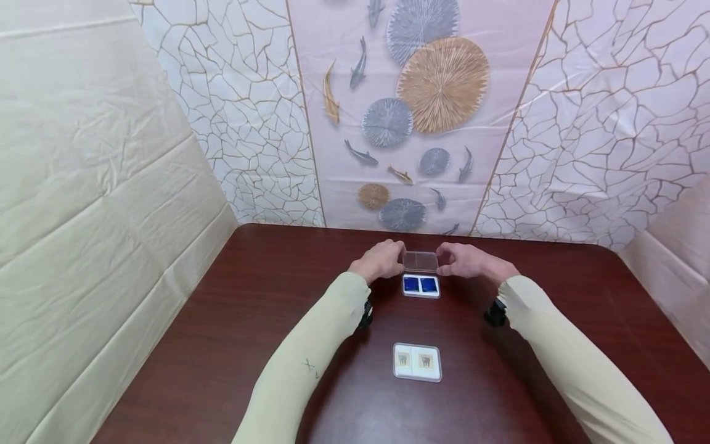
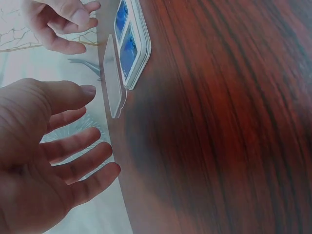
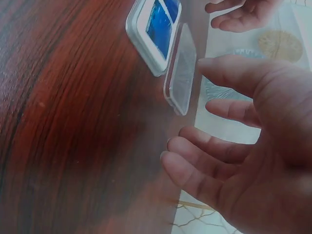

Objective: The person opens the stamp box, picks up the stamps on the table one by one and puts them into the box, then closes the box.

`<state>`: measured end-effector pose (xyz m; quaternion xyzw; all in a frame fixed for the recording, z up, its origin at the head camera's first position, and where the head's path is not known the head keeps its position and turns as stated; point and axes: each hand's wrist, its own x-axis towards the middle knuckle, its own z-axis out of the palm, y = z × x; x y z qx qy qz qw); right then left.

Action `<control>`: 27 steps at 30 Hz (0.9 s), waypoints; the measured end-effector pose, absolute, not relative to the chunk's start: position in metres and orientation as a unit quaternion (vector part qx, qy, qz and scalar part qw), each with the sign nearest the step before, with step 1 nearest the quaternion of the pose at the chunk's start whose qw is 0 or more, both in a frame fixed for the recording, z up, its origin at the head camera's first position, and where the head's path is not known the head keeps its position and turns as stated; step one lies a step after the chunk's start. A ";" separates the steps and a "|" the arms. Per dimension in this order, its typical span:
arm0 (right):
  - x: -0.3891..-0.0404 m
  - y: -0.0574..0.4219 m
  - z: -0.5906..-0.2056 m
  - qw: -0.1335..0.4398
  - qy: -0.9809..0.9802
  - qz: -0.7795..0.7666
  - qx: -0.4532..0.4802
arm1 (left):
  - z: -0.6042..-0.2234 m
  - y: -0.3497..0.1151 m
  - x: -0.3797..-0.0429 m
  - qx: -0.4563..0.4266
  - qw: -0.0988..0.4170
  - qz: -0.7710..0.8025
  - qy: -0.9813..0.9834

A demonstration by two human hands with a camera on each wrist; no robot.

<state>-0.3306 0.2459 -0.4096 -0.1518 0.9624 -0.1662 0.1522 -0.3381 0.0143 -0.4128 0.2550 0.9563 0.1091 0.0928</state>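
Observation:
A flat white case [image 1: 420, 295] lies on the table with two dark blue squares [image 1: 429, 285] side by side in it. Its clear lid [image 1: 420, 262] stands folded back at the far edge. My left hand [image 1: 381, 259] is beside the lid's left end, and my right hand [image 1: 467, 259] beside its right end. In the left wrist view, the left hand [image 2: 53, 141] has relaxed, spread fingers apart from the lid [image 2: 111, 80]. The right wrist view shows the right hand [image 3: 248, 122] loosely bent, a small gap from the lid, holding nothing.
Nearer me lies a second flat case [image 1: 413, 371], closed, with two tooth pictures under its clear cover. The dark red-brown wooden table [image 1: 266, 308] ends at a patterned cloth backdrop [image 1: 344, 203]. Cream cloth hangs at the left side [image 1: 111, 203].

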 end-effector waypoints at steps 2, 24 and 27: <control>-0.333 0.247 -0.413 0.157 0.962 -0.170 -0.148 | -0.414 0.016 -0.339 0.254 0.092 0.114 0.956; -0.351 0.243 -0.425 0.149 0.963 -0.172 -0.147 | -0.420 0.027 -0.359 0.251 0.116 0.156 0.948; -0.354 0.240 -0.425 0.155 0.963 -0.169 -0.144 | -0.422 0.028 -0.362 0.246 0.123 0.161 0.948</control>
